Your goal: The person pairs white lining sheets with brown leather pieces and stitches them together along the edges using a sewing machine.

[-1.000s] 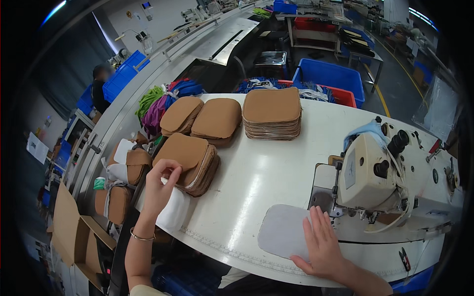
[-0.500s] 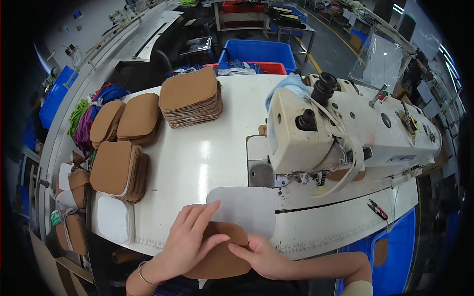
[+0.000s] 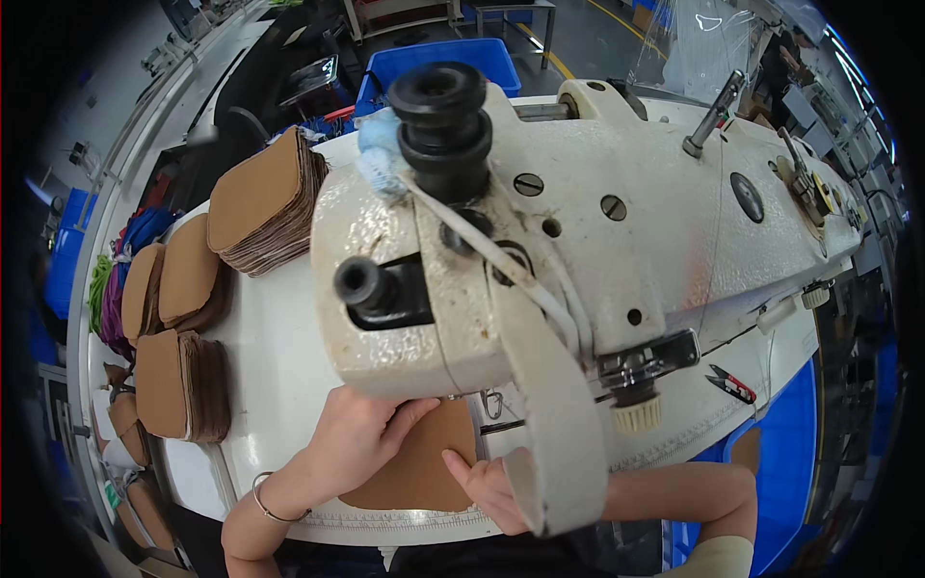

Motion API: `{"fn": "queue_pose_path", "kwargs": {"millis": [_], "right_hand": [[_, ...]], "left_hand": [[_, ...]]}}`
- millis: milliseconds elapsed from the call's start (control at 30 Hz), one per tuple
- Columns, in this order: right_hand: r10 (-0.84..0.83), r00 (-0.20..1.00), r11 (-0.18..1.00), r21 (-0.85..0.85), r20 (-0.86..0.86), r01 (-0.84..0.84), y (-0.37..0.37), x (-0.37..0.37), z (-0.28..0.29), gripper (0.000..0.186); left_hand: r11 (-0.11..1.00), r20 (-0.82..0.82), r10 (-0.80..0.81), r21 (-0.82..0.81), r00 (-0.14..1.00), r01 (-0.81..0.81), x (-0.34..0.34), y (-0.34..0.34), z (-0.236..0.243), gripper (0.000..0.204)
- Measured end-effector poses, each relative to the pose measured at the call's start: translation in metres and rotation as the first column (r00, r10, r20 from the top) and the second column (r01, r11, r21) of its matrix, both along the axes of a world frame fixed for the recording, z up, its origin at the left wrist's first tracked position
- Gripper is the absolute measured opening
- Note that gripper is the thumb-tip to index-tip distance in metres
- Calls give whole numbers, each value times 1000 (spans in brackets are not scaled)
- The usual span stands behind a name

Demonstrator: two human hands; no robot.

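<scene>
A tan-brown flat piece with rounded corners (image 3: 414,477) lies on the white table at the head of a sewing machine (image 3: 578,212). A pale edge shows along its right side. On its far left part rests my left hand (image 3: 352,438), its thumb stretched along the piece's far edge; the machine head hides its other fingertips. Over the right side of the piece, my right hand (image 3: 491,491) points its index finger flat onto the surface. A white strap-like guard hanging from the machine covers part of that hand. The needle area is hidden.
Several stacks of brown pieces (image 3: 255,207) stand along the table's left side, beside a white stack (image 3: 193,472). Small red-handled snips (image 3: 732,383) lie at the right. Blue bins stand behind (image 3: 443,63) and below right (image 3: 795,482) of the table.
The view has come closer to the machine, which now looks much larger. My hands have brought the brown piece from the table's front edge onto the tabletop, over where the white piece lay.
</scene>
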State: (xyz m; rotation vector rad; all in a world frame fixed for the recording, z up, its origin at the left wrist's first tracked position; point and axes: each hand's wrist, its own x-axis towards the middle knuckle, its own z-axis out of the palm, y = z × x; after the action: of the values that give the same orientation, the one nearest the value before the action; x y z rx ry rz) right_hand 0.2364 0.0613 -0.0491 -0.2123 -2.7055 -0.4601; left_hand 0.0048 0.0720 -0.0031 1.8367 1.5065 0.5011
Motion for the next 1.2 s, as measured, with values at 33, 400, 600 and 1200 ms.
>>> {"fn": "queue_pose_path", "kwargs": {"millis": [33,400,600,1200], "right_hand": [[23,999,1000,12,44,-24,3,0,-2,41],[0,995,933,-357,-103,-37,12,3,-2,37],[-53,995,985,-170,-81,39,9,1,-3,38],[-88,996,973,-215,-8,84,4,2,5,24]], "left_hand": [[996,-33,-20,87,999,23,0,0,-3,17],[781,-426,-188,481,885,397,-12,5,-43,22],[973,-5,-106,206,994,105,-9,8,-31,32],[860,-239,-240,398,941,320,6,-27,-46,33]]}}
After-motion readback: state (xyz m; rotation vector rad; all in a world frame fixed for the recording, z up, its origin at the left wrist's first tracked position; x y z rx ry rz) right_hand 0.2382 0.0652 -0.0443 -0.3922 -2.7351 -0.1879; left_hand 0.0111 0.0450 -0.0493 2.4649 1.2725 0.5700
